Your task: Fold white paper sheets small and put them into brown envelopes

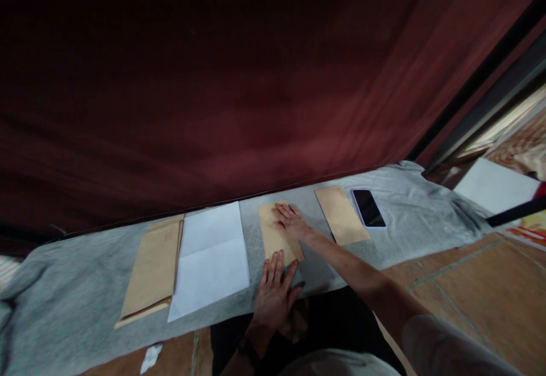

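Note:
A small brown envelope [272, 234] lies on the grey cloth in front of me, with both hands on it. My left hand [274, 293] rests at its near end, fingers stretched out and slightly spread. Across its far right part lies my right hand [292, 221], flat with fingers extended and a little blurred. To the left are white sheets of paper [211, 259] with a crease across the middle. Another brown envelope [342, 215] lies flat to the right of my right hand.
A stack of larger brown envelopes [151, 271] lies left of the paper. At the right is a phone [369, 208] with a dark screen. Grey cloth [409, 211] covers the surface, and a dark red curtain [256, 108] hangs behind it. A white scrap [151, 358] lies on the tiled floor.

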### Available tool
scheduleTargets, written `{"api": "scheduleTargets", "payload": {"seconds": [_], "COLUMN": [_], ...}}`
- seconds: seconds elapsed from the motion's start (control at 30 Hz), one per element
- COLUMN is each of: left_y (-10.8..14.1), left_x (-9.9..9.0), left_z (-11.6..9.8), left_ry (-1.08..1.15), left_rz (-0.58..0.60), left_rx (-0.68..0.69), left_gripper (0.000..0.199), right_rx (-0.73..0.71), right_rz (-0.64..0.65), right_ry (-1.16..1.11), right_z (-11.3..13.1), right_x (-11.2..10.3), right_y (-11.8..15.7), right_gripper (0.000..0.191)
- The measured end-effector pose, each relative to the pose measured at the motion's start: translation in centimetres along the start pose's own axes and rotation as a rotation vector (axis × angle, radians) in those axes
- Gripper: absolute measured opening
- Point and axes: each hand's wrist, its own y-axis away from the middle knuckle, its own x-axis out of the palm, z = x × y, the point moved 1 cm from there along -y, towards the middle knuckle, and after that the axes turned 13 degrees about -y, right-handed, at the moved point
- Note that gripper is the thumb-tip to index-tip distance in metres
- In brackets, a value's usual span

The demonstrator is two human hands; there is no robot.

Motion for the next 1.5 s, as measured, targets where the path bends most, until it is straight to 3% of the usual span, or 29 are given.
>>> {"api": "scheduleTargets", "payload": {"seconds": [0.23,0.4,0.77,0.93,1.07,1.23,1.5], "left_y": [0.1,0.4,2.4,2.8,0.8,-3.3,-9.3], "left_x": [0.4,0.6,0.7,0.3,0.1,1.0,3.6], "left_z": [-0.2,-0.3,-0.3,-0.4,-1.3,-2.4,-0.1], "left_ry": [0.002,-0.043,-0.036,-0.013,0.090,0.210,0.166], "left_rz": [0.044,0.025,-0.031,0.005,0.072,0.127,0.211], "left_rx": [-0.001,0.012,-0.079,-0.140,-0.121,-0.056,-0.137], "left_gripper": [0.057,0.057,0.070,0.054,0.047,0.051,0.057], "right_rx": [-0.087,-0.082,-0.087,-0.030,0.008,0.012,0.038], "right_rz": [-0.051,-0.132,-0.107,-0.091,-0.121,-0.158,-0.145], "right_ry": [-0.021,0.004,0.043,0.016,-0.033,-0.068,-0.087], "right_z": [4.7,5.9,5.3,5.6,5.8,5.9,6.3], "right_x": [0.1,-0.4,-0.7,-0.8,-0.5,-0.3,-1.1], "right_y": [11.5,15.7,17.9,18.1,18.4,18.6,18.6], "right_gripper": [0.051,0.056,0.062,0.060,0.057,0.051,0.053]}}
